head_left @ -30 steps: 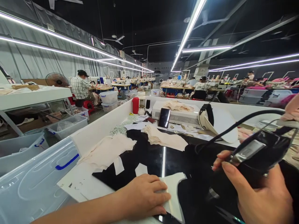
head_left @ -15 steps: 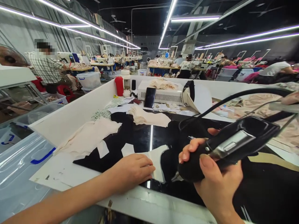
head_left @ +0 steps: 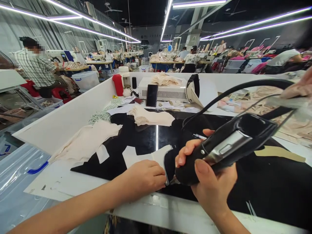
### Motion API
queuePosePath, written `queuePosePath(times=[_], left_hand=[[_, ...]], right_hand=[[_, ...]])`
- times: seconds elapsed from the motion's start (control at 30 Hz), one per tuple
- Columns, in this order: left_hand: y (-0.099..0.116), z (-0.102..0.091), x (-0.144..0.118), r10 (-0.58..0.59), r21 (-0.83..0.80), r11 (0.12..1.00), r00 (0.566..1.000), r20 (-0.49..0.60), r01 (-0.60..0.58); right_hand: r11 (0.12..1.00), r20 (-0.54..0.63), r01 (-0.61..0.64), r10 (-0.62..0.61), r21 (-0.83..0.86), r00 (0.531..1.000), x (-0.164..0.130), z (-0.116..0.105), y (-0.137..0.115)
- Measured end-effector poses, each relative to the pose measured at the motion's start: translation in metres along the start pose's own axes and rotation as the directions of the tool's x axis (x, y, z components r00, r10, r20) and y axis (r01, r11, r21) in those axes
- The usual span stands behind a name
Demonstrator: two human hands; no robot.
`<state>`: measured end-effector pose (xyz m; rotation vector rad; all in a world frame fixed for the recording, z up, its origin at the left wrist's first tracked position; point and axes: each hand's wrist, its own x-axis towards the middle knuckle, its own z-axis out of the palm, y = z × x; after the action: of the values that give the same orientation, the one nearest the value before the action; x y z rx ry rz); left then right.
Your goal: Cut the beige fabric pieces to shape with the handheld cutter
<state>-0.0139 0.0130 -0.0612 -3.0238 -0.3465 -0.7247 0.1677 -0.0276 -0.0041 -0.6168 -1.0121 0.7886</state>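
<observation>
My left hand [head_left: 148, 178] has its fingers curled over the lower right corner of a cream fabric piece [head_left: 143, 158] on the black tabletop [head_left: 268, 191]. This piece has a curved right edge with a grey border. Wrapped around a black corded handheld tool [head_left: 219, 149] with a silver panel is my right hand [head_left: 212, 185], thumb on the near side. The tool's metal tip [head_left: 174, 181] points down and left, close to the fabric corner by my left fingertips. Whether the tip touches the fabric, I cannot tell.
Stacked cream pieces [head_left: 151, 116] and a larger cream pile [head_left: 87, 139] lie beyond my left hand. A phone [head_left: 152, 95] leans on a white vented box [head_left: 168, 91]. Tweezers [head_left: 250, 208] lie at the lower right. The tool's thick cable [head_left: 239, 87] arches toward a blurred pale shape.
The tool in my right hand has moved left, bringing its tip close to the fabric. My left fingers have shifted to the fabric's corner and curled more. The camera view has also shifted.
</observation>
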Motion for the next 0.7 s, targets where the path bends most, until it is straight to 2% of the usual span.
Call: queuePosePath(times=[0.27,0.57,0.7], left_hand=[[0.001,-0.011,0.0,-0.143,-0.188,0.971,0.989,0.021,0.145],[0.0,-0.008,-0.001,-0.146,-0.214,0.966,0.989,0.018,0.147],[-0.002,-0.007,-0.001,-0.14,-0.215,0.966,0.99,0.028,0.142]], right_hand=[[0.998,-0.028,0.051,-0.05,0.022,0.998,0.002,0.008,0.002],[0.997,-0.002,0.064,-0.064,0.033,0.998,0.0,0.008,0.002],[0.998,-0.026,0.052,-0.051,0.039,0.998,-0.002,0.011,0.001]])
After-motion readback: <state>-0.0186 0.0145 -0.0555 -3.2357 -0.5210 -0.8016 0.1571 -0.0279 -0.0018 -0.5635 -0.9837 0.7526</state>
